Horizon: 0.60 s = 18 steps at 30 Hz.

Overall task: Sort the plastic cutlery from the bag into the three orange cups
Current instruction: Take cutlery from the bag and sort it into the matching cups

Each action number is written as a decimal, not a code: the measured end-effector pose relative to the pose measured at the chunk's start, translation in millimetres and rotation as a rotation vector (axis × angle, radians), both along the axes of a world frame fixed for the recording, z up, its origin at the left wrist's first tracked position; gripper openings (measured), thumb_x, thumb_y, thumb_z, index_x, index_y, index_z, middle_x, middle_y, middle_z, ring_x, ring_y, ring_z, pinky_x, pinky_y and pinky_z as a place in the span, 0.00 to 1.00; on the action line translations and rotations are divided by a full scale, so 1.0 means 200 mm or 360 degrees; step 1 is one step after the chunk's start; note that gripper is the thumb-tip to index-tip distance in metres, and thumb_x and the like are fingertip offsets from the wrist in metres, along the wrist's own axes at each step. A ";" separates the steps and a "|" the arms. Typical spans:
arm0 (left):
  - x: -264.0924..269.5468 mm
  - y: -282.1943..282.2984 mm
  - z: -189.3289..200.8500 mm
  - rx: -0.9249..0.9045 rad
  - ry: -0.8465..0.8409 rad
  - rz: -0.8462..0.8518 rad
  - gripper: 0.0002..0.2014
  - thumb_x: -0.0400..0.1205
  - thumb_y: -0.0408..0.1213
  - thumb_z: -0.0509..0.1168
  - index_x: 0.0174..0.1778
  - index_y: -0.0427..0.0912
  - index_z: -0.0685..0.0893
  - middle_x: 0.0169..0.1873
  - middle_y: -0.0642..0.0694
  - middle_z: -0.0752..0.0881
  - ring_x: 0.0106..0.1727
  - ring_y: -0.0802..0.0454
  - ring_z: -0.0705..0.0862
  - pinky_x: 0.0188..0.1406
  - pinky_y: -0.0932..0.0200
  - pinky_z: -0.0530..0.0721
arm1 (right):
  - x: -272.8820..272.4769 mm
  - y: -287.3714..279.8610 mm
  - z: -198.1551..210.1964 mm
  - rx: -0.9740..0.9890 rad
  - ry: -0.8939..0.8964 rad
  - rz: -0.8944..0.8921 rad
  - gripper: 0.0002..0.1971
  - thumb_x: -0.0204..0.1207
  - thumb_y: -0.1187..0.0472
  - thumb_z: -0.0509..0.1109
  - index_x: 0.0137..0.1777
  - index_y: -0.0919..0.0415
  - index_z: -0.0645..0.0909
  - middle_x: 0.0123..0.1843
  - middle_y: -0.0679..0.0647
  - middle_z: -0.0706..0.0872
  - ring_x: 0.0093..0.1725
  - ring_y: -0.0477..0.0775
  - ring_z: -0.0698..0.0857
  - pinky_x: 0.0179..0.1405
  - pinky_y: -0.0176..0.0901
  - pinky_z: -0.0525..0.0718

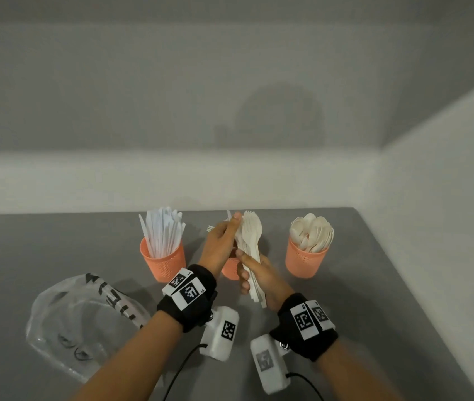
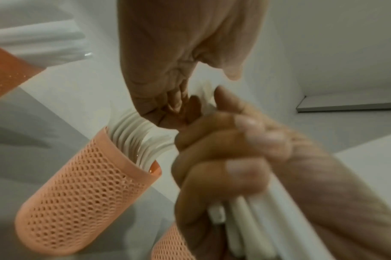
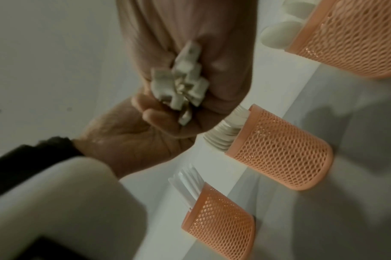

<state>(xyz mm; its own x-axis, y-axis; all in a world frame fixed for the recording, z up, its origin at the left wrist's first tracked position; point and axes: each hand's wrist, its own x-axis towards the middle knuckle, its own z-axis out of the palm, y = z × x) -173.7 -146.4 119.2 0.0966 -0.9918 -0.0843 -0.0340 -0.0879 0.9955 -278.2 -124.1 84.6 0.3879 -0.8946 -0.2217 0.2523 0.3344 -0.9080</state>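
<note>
Grey tabletop point(image 1: 374, 285) near its back edge carries three orange cups: knives cup point(image 1: 163, 263), forks cup point(image 1: 230, 269), spoons cup point(image 1: 306, 260), all well filled. Bag point(image 1: 85, 319) lies slack, seemingly emptied. Right hand point(image 1: 259, 277) clutches the last bundle point(image 1: 251, 241); left hand point(image 1: 221, 246) pinches a piece from it.

Only text I saw was bold black lettering on the clear plastic bag point(image 1: 85, 319), crumpled and not legible. Wrist bands point(image 1: 189, 293) carried black-and-white square marker codes with tiny characters beside them, too small to read.
</note>
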 end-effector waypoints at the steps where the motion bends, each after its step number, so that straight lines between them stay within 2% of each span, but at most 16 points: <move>1: 0.01 0.00 0.01 -0.0028 0.0013 0.0052 0.23 0.83 0.51 0.56 0.56 0.33 0.81 0.44 0.41 0.86 0.46 0.48 0.85 0.40 0.59 0.84 | 0.00 0.00 0.00 -0.0002 0.0005 -0.0010 0.10 0.82 0.57 0.61 0.59 0.59 0.74 0.18 0.46 0.72 0.14 0.43 0.70 0.14 0.32 0.71; 4: 0.05 -0.03 0.02 -0.0060 -0.0007 0.0184 0.15 0.84 0.44 0.59 0.50 0.35 0.82 0.38 0.44 0.84 0.37 0.52 0.82 0.28 0.67 0.80 | 0.00 -0.01 -0.01 -0.0063 0.0117 -0.0018 0.18 0.83 0.58 0.60 0.70 0.64 0.70 0.18 0.46 0.74 0.13 0.42 0.69 0.13 0.30 0.68; 6: 0.09 -0.05 0.01 -0.0024 -0.0053 0.0213 0.09 0.83 0.39 0.61 0.46 0.36 0.81 0.36 0.44 0.83 0.34 0.51 0.81 0.23 0.69 0.78 | 0.01 -0.01 -0.01 -0.0089 0.0166 -0.0021 0.21 0.83 0.58 0.61 0.74 0.63 0.66 0.19 0.46 0.76 0.13 0.43 0.71 0.13 0.30 0.69; 7: 0.11 -0.06 0.01 -0.0003 -0.0085 0.0219 0.07 0.82 0.37 0.62 0.44 0.37 0.81 0.35 0.44 0.83 0.33 0.50 0.81 0.23 0.68 0.78 | 0.01 -0.01 -0.01 -0.0090 0.0177 -0.0025 0.21 0.82 0.57 0.61 0.72 0.63 0.67 0.20 0.47 0.77 0.14 0.43 0.71 0.13 0.30 0.69; 9: 0.15 -0.07 0.02 0.0014 -0.0115 0.0204 0.06 0.82 0.34 0.61 0.41 0.37 0.81 0.35 0.44 0.83 0.32 0.51 0.82 0.21 0.70 0.79 | 0.01 0.00 0.00 -0.0086 0.0205 -0.0034 0.14 0.82 0.54 0.61 0.61 0.62 0.73 0.22 0.50 0.77 0.15 0.44 0.73 0.14 0.32 0.72; 11: 0.18 -0.08 0.05 -0.0021 -0.0062 0.0200 0.07 0.82 0.32 0.61 0.40 0.36 0.81 0.33 0.44 0.83 0.27 0.55 0.83 0.20 0.71 0.79 | 0.01 0.01 0.00 -0.0083 0.0227 -0.0029 0.11 0.83 0.53 0.60 0.52 0.61 0.76 0.25 0.53 0.79 0.16 0.45 0.76 0.16 0.34 0.75; 13: 0.22 -0.08 0.09 -0.0096 -0.0069 0.0222 0.07 0.82 0.31 0.61 0.38 0.38 0.81 0.32 0.43 0.82 0.22 0.60 0.82 0.20 0.69 0.81 | 0.01 0.01 0.00 -0.0090 0.0211 -0.0025 0.11 0.83 0.54 0.59 0.54 0.62 0.75 0.26 0.53 0.82 0.17 0.46 0.78 0.17 0.35 0.77; 16: 0.33 -0.09 0.19 -0.0266 -0.0088 0.0377 0.08 0.82 0.31 0.61 0.36 0.40 0.79 0.39 0.41 0.83 0.28 0.51 0.81 0.23 0.66 0.84 | 0.03 -0.02 0.01 -0.0084 0.0178 -0.0067 0.12 0.83 0.56 0.60 0.56 0.64 0.77 0.28 0.55 0.85 0.18 0.47 0.80 0.18 0.36 0.80; 18: 0.43 -0.10 0.27 -0.0485 -0.0195 0.0585 0.06 0.83 0.31 0.61 0.39 0.40 0.77 0.39 0.39 0.82 0.29 0.50 0.81 0.26 0.63 0.85 | 0.03 -0.03 0.01 -0.0053 0.0136 -0.0105 0.09 0.83 0.58 0.60 0.53 0.63 0.78 0.25 0.53 0.82 0.16 0.46 0.77 0.16 0.34 0.77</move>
<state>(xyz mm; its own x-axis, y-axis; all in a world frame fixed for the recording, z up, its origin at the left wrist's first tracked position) -88.6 -165.7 173.0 0.4357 -0.8680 0.2381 -0.1737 0.1785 0.9685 -272.2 -130.7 87.4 0.3089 -0.9250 -0.2212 0.1937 0.2889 -0.9376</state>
